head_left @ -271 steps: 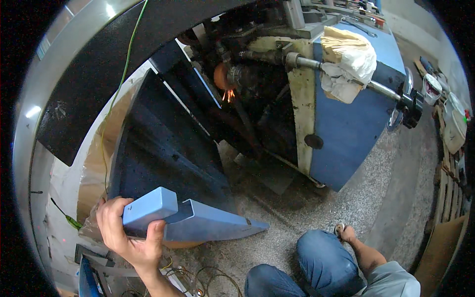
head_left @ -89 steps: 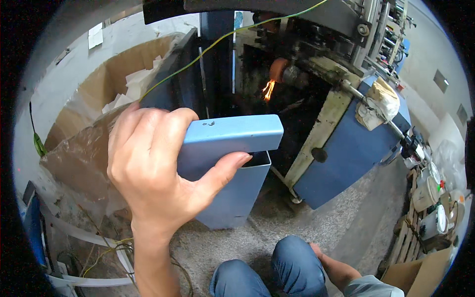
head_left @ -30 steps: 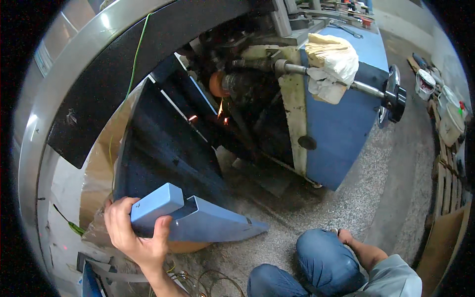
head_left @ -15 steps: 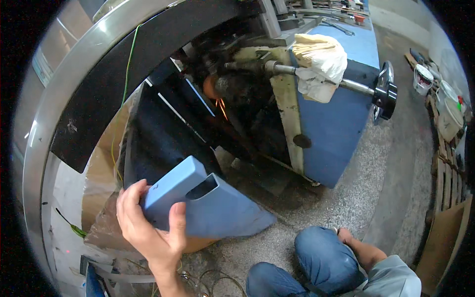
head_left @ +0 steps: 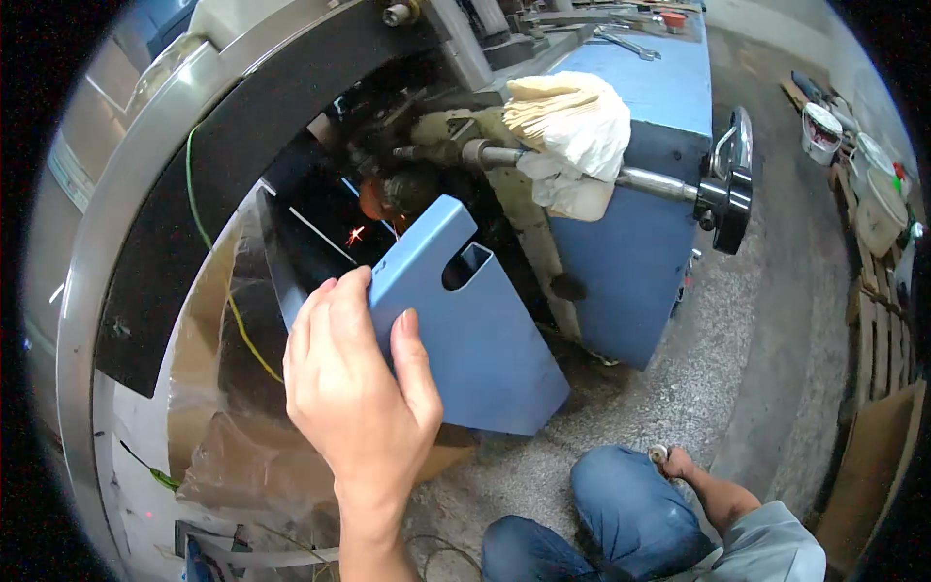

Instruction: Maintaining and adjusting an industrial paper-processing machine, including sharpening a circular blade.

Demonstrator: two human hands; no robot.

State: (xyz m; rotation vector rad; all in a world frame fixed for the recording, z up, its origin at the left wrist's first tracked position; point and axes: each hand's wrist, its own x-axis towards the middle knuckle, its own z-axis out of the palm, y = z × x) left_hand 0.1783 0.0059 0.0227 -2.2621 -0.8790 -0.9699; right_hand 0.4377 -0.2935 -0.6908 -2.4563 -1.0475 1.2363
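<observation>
My left hand (head_left: 364, 388) grips the upper left edge of a blue sheet-metal cover (head_left: 475, 349), with the thumb on its broad face and the fingers over the edge. The cover is tilted and has a U-shaped notch near its top. It stands in front of the dark opening of a machine, hiding part of the inside. Behind it, a small bright spark burst (head_left: 356, 235) shows below a rounded orange-brown part (head_left: 372, 199). My right hand (head_left: 677, 464) is beside my right knee, its fingers curled on a small round thing I cannot make out.
A steel shaft (head_left: 655, 182) with a black handwheel (head_left: 732, 189) juts from the blue machine body (head_left: 621, 281); cloths (head_left: 572, 131) hang over it. A wrench (head_left: 628, 45) lies on the blue top. Buckets (head_left: 821, 134) and a wooden pallet (head_left: 878, 335) line the right side.
My left hand has raised the blue cover and moved it right, closer to the machine opening. Long orange spark streaks have given way to a small burst. The view has shifted slightly.
</observation>
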